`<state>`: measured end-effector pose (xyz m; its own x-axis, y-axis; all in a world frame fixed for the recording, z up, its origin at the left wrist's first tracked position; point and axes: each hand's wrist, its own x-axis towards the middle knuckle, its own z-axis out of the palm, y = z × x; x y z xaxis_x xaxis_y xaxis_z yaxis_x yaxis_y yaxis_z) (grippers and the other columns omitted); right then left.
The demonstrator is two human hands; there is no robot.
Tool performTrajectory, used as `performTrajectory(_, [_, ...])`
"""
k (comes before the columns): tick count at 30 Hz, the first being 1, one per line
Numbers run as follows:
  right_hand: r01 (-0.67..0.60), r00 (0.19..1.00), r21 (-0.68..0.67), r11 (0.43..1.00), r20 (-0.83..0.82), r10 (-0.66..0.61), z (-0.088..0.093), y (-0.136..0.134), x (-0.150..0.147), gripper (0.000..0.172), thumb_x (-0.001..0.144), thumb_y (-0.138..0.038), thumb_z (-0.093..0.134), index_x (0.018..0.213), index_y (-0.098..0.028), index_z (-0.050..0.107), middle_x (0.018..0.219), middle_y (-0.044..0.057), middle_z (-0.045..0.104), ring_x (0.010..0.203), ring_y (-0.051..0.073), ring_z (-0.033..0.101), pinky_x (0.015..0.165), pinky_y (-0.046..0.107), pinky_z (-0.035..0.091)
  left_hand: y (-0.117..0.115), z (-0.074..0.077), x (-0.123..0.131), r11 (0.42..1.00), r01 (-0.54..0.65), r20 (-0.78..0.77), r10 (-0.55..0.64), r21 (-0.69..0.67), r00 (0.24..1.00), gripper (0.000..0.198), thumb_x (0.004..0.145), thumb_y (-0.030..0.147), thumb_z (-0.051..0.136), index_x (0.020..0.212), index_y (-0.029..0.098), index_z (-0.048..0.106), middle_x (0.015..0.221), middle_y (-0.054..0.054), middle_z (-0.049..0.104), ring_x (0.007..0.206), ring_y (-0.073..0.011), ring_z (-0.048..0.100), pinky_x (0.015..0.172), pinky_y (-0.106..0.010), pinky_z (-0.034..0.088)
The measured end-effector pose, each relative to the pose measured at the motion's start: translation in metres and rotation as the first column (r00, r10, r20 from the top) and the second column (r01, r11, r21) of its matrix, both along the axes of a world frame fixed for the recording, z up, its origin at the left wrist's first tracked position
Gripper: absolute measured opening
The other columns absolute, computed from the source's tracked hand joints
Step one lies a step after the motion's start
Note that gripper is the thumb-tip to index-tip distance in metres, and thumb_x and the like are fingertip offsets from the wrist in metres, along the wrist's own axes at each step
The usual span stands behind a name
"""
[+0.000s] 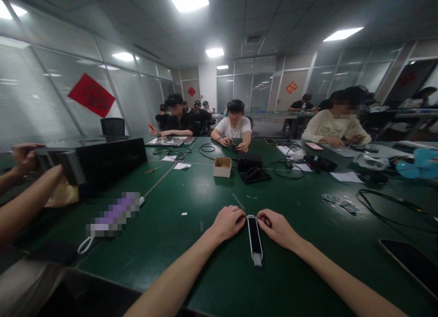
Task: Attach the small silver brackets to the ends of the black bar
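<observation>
A long, narrow device with a black face and a silver-white frame [254, 235] lies on the green table in front of me. A grey tab sticks out of its near end; I cannot tell its exact kind. At its far left corner, my left hand [227, 222] has its fingers curled and pressed to the edge. My right hand [278, 226] pinches the far right corner, thumb and fingers bent together. What lies under the fingertips is hidden.
Beyond the device stand a small open box [222, 168] and a black case [249, 162]. Small metal parts [338, 203], cables and a dark-screened tablet [410, 262] lie right. Left are a blurred purple item [116, 214] and another person's arms at a black panel [111, 164]. Co-workers sit opposite.
</observation>
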<state>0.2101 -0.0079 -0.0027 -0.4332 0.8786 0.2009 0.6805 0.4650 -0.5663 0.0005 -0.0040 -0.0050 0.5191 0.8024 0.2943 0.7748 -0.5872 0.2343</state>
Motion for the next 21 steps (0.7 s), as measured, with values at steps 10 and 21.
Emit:
performTrajectory(10, [-0.010,0.999,-0.016,1.000,0.036,0.010,-0.0038,-0.0005,0.0001,0.023,0.087,-0.031,0.043,0.095,-0.018,0.060,0.082,0.004,0.059,0.068,0.016,0.054,0.061,0.028,0.046,-0.0044,0.0014,0.0048,1.000,-0.026,-0.019,0.026,-0.007,0.999,0.018,0.090,0.024,0.047,0.095,0.019,0.063,0.093,-0.005,0.064,0.087,-0.0184,0.058,0.077,-0.030,0.044])
performTrajectory(21, [-0.003,0.998,0.032,0.999,0.060,0.001,-0.0047,0.0005,-0.0015,0.024,0.086,-0.032,0.043,0.090,-0.017,0.061,0.078,0.004,0.060,0.065,0.015,0.054,0.060,0.028,0.045,-0.0045,0.0011,0.0073,0.997,-0.068,-0.082,0.070,0.029,0.994,0.017,0.087,0.025,0.049,0.093,0.020,0.064,0.090,-0.003,0.065,0.086,-0.0183,0.059,0.075,-0.028,0.044])
